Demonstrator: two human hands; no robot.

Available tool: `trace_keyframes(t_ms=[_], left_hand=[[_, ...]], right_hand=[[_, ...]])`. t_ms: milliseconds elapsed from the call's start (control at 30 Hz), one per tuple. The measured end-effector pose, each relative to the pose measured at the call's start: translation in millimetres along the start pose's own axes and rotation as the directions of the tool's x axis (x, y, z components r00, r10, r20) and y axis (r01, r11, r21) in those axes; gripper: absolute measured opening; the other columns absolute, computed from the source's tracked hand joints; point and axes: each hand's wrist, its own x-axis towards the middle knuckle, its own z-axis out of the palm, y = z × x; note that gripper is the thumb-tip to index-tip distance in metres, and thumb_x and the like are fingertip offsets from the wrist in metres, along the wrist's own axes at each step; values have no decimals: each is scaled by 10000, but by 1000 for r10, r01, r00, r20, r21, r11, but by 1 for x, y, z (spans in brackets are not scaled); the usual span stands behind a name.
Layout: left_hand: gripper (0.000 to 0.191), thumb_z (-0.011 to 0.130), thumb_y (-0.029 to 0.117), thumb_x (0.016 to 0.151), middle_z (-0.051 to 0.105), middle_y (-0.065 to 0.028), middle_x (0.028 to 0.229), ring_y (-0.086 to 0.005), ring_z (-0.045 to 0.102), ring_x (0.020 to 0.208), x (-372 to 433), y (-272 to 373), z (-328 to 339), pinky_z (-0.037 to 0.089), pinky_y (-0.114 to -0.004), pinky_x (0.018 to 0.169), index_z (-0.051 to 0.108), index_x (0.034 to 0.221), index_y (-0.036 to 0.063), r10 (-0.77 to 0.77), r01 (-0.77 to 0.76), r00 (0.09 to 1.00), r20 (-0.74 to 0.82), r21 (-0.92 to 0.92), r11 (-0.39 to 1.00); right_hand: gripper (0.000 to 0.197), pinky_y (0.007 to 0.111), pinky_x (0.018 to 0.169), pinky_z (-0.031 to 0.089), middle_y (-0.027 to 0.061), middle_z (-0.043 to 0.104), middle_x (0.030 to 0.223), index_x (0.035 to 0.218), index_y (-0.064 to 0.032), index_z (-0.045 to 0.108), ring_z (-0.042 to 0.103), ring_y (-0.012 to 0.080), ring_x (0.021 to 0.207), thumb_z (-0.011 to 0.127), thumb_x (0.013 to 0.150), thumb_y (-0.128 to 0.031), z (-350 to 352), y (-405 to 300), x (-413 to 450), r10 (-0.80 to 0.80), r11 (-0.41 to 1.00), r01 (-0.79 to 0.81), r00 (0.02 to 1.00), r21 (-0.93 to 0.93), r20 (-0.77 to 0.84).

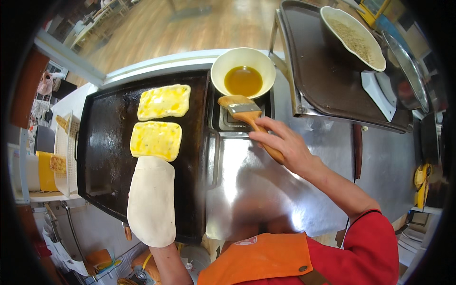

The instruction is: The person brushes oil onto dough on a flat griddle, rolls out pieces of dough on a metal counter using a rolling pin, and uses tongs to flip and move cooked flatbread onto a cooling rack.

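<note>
In my right hand (281,142) is the wooden handle of a flat pastry brush (245,111), with fingers and thumb around it. Its bristles lie at the near rim of a cream bowl (217,76) of golden-brown liquid, probably oil (243,81). A pale, smooth sheet of dough (151,203) lies draped over my left hand (164,251); only the wrist shows, the fingers are hidden beneath. The dough's far end reaches over the dark griddle (107,156), close to two rectangular flatbreads (164,102) (156,140) with yellow, egg-like patches.
A steel counter (249,192) spans the middle. At the upper right, a brown tray (310,60) on a metal stand holds a bowl of grain-like bits (351,39), a white scraper (377,96) and a metal bowl (406,71). A white plastic basket (71,142) stands left of the griddle.
</note>
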Motion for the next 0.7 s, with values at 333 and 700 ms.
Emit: trace_keyframes(t_ms=[333,700], left_hand=[[466,339,205,983,357,-204,1408,-320,362,1294,38,-12,46,263,-422,1115,310,1366,-60,15,-4,999,-52,208,978],[486,358,202,968,347,-239,1404,-383,367,1282,51,-18,55,244,-471,1118,315,1357,-88,-13,16,1000,-24,124,992]], right_hand=[[350,339,859,483,141,506,1203,1108,-97,603,556,295,1046,675,783,9,2,9,30,33,970,-14,997,244,-74],[240,302,835,507,93,614,1031,1109,-14,570,614,181,931,596,887,-99,27,74,65,491,799,-326,839,506,-234]])
